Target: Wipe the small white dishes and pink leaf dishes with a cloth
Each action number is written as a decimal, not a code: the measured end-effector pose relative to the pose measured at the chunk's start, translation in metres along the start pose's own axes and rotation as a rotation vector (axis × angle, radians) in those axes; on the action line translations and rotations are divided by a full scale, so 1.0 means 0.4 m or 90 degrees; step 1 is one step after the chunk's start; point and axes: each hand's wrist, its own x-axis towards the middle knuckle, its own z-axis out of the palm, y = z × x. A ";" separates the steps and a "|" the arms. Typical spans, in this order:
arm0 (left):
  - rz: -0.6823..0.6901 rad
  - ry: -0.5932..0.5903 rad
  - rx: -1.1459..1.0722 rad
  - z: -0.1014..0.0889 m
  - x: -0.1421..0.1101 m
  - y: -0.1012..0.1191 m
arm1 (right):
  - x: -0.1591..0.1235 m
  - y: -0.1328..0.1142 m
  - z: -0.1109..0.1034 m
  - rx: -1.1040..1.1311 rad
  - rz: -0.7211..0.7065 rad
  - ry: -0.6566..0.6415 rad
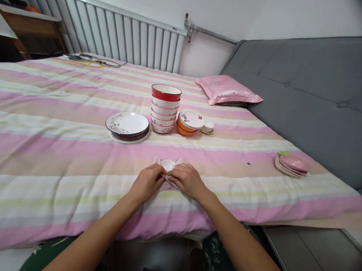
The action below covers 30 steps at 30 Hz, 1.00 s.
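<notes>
A small white dish (168, 165) rests at the bed's front, with a pale pinkish cloth (169, 185) bunched under and around it. My left hand (148, 179) grips the dish's near left edge through the cloth, fingers bent inward. From the other side my right hand (187, 179) pinches the cloth against the near right rim. Both sets of fingertips almost meet in front of the dish and hide part of its rim. How much of the grip falls on dish or cloth is partly hidden.
Beyond my hands stand stacked plates (128, 124), a tall stack of red-rimmed bowls (166, 108), orange bowls topped by flowered dishes (189, 123) and small white dishes (208, 126). Pink plates (293, 164) lie right on the striped bedspread (79, 165). Behind are a pink pillow (228, 89) and cables (89, 59).
</notes>
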 end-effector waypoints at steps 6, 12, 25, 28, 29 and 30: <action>-0.008 0.000 0.007 0.002 0.003 0.002 | 0.003 0.019 -0.016 0.036 -0.014 -0.037; -0.005 -0.007 0.002 0.004 0.007 -0.003 | -0.002 0.041 -0.015 0.053 -0.011 -0.032; 0.001 -0.001 -0.005 -0.004 0.004 0.002 | 0.001 0.042 -0.009 -0.001 -0.020 -0.009; 0.007 -0.007 -0.006 -0.004 0.002 0.000 | -0.001 0.023 -0.005 0.002 -0.016 -0.013; 0.009 -0.010 -0.005 -0.003 0.002 -0.001 | -0.002 0.017 -0.004 0.007 -0.013 -0.016; 0.011 -0.011 -0.005 -0.003 0.002 -0.001 | -0.003 0.012 -0.003 0.010 -0.011 -0.018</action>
